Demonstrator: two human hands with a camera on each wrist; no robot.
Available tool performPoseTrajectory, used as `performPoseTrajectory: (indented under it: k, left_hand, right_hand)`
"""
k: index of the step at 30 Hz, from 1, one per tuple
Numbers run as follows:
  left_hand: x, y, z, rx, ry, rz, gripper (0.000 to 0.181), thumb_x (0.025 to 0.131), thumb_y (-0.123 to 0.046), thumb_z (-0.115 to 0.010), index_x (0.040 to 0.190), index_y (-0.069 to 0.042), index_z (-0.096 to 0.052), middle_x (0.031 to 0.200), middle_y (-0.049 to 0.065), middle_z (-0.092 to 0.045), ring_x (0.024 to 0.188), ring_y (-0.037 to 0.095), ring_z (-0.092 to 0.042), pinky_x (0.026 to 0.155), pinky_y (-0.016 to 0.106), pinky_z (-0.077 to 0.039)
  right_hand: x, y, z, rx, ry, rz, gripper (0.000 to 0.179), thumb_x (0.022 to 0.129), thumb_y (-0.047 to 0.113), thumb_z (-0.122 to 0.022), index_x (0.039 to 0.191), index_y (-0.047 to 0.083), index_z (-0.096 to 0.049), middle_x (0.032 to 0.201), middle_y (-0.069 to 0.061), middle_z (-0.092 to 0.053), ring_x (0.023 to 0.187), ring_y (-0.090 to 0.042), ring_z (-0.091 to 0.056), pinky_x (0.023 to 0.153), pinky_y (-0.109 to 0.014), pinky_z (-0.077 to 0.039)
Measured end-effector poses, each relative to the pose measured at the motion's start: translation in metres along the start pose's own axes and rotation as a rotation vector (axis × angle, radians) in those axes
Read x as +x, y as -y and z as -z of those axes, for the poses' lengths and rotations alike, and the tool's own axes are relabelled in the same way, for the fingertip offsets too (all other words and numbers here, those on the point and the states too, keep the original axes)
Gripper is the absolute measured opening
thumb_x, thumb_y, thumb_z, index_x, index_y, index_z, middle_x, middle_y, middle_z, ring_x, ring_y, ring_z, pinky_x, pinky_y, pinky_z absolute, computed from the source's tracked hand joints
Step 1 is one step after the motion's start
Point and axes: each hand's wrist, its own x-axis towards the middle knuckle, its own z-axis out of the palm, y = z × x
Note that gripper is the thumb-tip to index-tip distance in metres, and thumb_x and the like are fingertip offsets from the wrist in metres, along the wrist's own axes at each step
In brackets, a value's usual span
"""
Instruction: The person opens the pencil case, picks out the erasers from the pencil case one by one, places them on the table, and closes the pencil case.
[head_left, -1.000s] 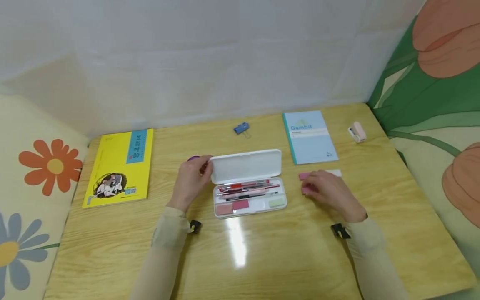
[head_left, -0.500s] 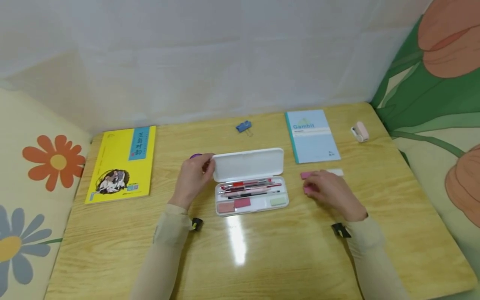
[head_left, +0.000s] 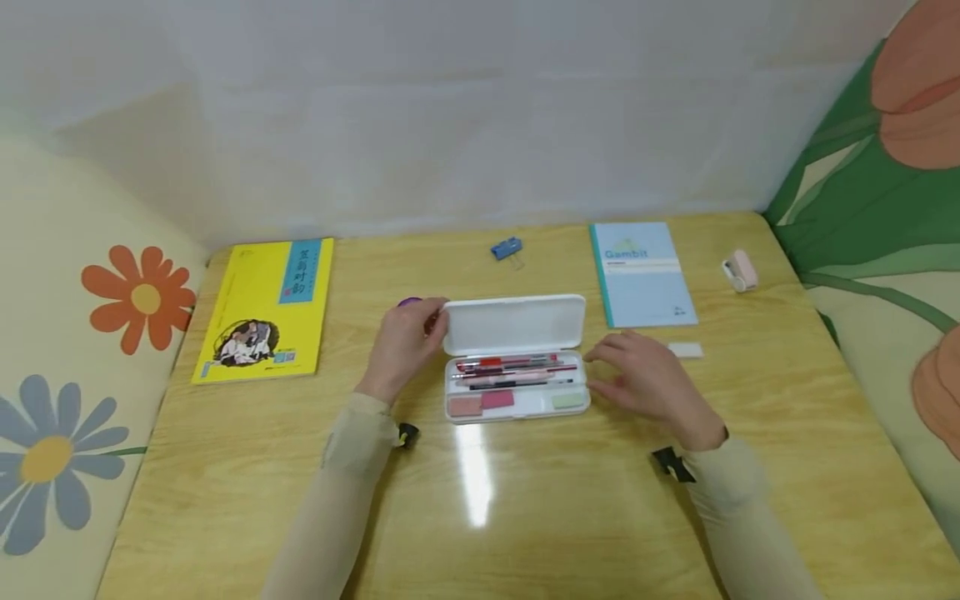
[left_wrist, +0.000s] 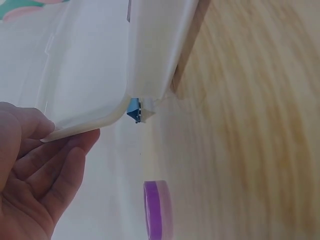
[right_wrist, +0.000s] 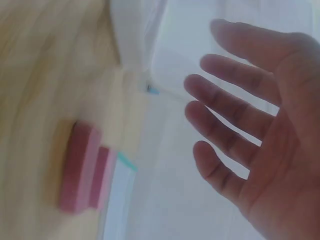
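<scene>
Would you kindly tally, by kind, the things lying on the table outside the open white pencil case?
Books: 2 (yellow paperback book, light-blue notebook)
Blue binder clip: 1
Purple ring-shaped roll: 1
Small pink-and-white gadget: 1
Rectangular blocks: 3 (white block, front pink block, rear pink block; the pink pair shows only in the right-wrist view)
Total: 8, leaving out the white pencil case

The pencil case [head_left: 532,404] is free in front, with a raised lid [head_left: 514,325] behind and, apparently, tape [left_wrist: 154,212] rear-left.
</scene>
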Motion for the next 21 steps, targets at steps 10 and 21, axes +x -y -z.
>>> performPoseTrajectory:
  k: [10, 21]
  left_hand:
    - [-0.001, -0.003, 0.005, 0.008, 0.002, -0.020, 0.020, 0.096, -0.006, -0.063, 0.111, 0.005, -0.072, 0.095, 0.019, -0.076, 0.077, 0.027, -0.069, 0.070, 0.037, -0.060]
    - [-0.001, -0.002, 0.005, -0.002, 0.024, -0.026, 0.023, 0.098, -0.007, -0.060, 0.116, 0.003, -0.069, 0.097, 0.018, -0.076, 0.081, 0.026, -0.074, 0.072, 0.035, -0.063]
  right_hand:
    - [0.027, 0.027, -0.002, 0.002, -0.013, 0.082, 0.030, 0.086, 0.030, -0.080, 0.108, 0.011, -0.075, 0.105, -0.005, -0.074, 0.098, -0.025, -0.068, 0.083, -0.043, -0.058]
    - [0.059, 0.064, -0.022, 0.019, 0.025, 0.260, 0.026, 0.087, 0.028, -0.079, 0.107, 0.011, -0.075, 0.103, -0.003, -0.074, 0.094, -0.024, -0.067, 0.080, -0.040, -0.057]
